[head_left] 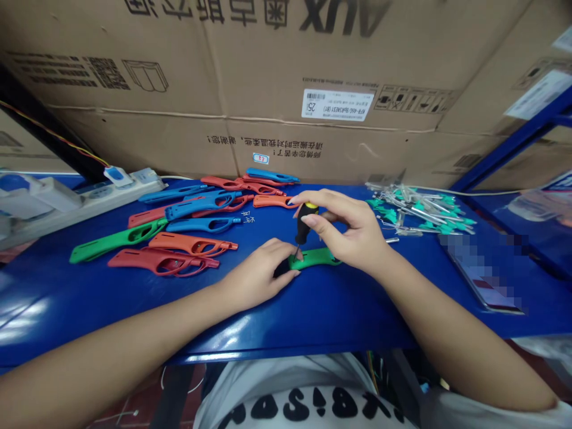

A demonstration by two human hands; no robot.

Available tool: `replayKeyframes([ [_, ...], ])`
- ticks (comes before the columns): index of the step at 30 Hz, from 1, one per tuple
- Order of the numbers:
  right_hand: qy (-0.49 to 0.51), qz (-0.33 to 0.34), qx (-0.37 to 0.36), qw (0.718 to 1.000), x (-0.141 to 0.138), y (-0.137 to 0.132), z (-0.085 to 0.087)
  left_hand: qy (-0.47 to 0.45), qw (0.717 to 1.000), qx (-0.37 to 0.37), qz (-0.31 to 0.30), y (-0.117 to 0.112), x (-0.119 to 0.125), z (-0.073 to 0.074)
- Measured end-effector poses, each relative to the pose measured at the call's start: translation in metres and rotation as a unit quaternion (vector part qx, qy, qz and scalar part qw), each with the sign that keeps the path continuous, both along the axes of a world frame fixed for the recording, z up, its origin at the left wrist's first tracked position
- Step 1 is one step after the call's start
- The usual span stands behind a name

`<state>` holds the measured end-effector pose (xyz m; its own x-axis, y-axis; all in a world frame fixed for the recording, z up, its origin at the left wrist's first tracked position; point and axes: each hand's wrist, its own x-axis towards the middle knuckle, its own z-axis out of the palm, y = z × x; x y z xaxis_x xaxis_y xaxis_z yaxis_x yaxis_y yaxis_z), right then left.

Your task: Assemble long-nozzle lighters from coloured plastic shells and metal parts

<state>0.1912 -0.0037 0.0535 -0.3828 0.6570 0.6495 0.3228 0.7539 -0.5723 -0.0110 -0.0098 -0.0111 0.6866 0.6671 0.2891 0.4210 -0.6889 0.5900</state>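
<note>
My right hand (346, 229) is closed around the black and yellow handle of a screwdriver (303, 229), held upright with its shaft pointing down. The tip meets a green plastic lighter casing (317, 258) lying on the blue table. With thumb and fingers, my left hand (261, 271) grips the left end of that green casing and partly hides it. To the left lie several more lighter casings, among them a red one (163, 261), an orange one (192, 243) and a green one (118, 240). Tiny metal pieces (248, 218) lie beyond my left hand.
A heap of metal tubes with green parts (420, 208) lies at the back right. Near the right edge is a phone (485, 277), partly blurred. A power strip (98, 193) runs along the left. Behind the table (322, 322) stands a large cardboard box (268, 77).
</note>
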Motion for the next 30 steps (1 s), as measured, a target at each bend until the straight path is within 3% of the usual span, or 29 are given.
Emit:
replayKeyframes([
  [3, -0.005, -0.001, 0.031, 1.000, 0.001, 0.001, -0.001, 0.002, 1.000, 0.002, 0.003, 0.000, 0.000, 0.000],
  [8, 0.048, 0.114, -0.139, 0.983, 0.001, 0.000, -0.002, 0.003, 1.000, 0.007, 0.007, 0.000, 0.001, 0.001],
  [14, 0.020, 0.030, -0.012, 0.999, -0.003, 0.000, -0.002, -0.006, 1.000, 0.001, 0.015, 0.000, 0.001, 0.000],
  [18, 0.043, 0.089, -0.127, 0.987, -0.004, -0.004, -0.001, -0.002, 1.000, -0.004, 0.018, 0.000, 0.001, 0.000],
  [20, 0.050, 0.090, -0.130, 0.986, -0.005, -0.004, -0.001, 0.001, 1.000, -0.005, 0.019, 0.000, 0.001, 0.000],
  [24, 0.006, 0.006, 0.021, 1.000, -0.007, -0.002, -0.004, -0.007, 1.000, -0.004, 0.022, -0.001, 0.001, -0.001],
  [26, -0.023, -0.006, 0.068, 0.997, -0.007, -0.002, -0.007, -0.011, 1.000, -0.002, 0.024, -0.001, 0.001, -0.001],
  [28, -0.011, 0.025, 0.046, 0.999, -0.005, -0.002, -0.010, -0.010, 1.000, -0.004, 0.023, -0.001, 0.001, 0.001],
  [30, 0.026, 0.077, -0.033, 0.996, -0.002, -0.001, -0.013, -0.008, 1.000, -0.008, 0.023, -0.001, 0.001, 0.003],
])
